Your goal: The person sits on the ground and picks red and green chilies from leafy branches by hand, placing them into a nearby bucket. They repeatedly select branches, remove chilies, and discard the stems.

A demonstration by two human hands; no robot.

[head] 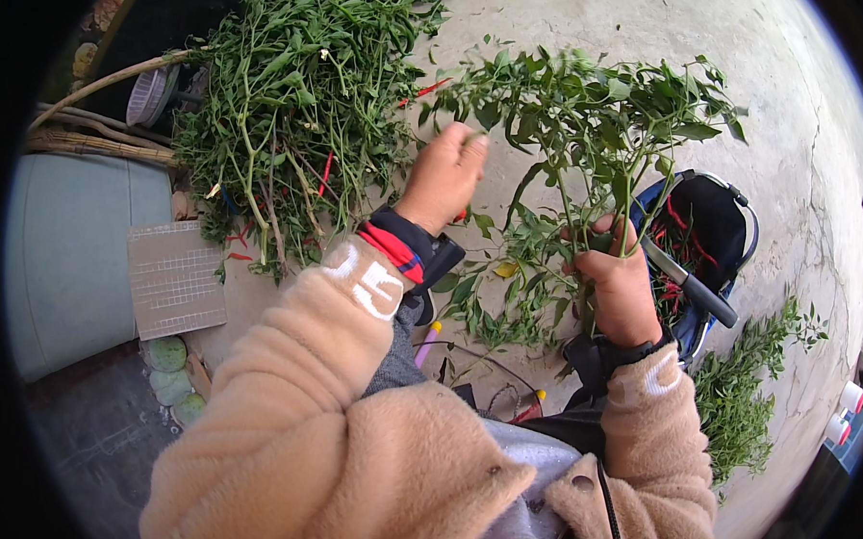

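Gripped in my right hand (620, 288) are the stems of a leafy chili pepper plant (590, 110), whose foliage spreads above the fist. My left hand (443, 172) is left of that plant, curled and slightly blurred. Something small and greenish shows by its thumb, but whether the fingers hold it is unclear. Behind my right hand stands a blue fabric basket (718, 148) with a metal frame and dark handle grip. Red chili peppers (682, 244) lie inside it. A large heap of cut chili plants (302, 83) rests on the floor beyond my left hand, with a few red peppers among it.
Loose leaves (502, 309) litter the concrete floor (778, 111) between my arms. More cut greenery (740, 406) lies right of my right sleeve. To the left are a grey-green padded seat (78, 254), a brown tile (175, 276) and wooden sticks (105, 143).
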